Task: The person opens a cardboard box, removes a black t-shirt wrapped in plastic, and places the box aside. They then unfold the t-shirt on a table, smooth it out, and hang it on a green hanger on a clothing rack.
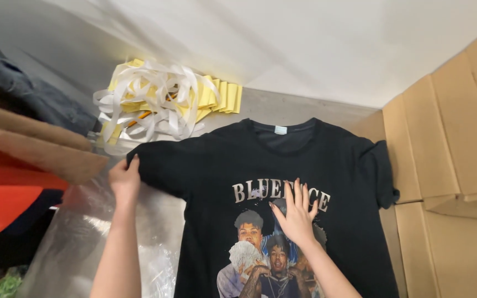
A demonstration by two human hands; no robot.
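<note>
A black T-shirt (338,182) with a printed picture and pale lettering on its chest lies flat, face up, on the work surface, collar pointing away from me. My left hand (124,180) pinches the end of the shirt's left sleeve at its outer edge. My right hand (295,212) rests flat on the chest print, fingers spread, palm down, holding nothing.
A heap of yellow and white strips (161,99) lies beyond the shirt. Clear plastic bags (78,237) sit under the left sleeve. Folded garments in dark, tan and orange (12,165) stack at the left. Cardboard boxes (448,143) stand at the right, a white wall (305,44) behind.
</note>
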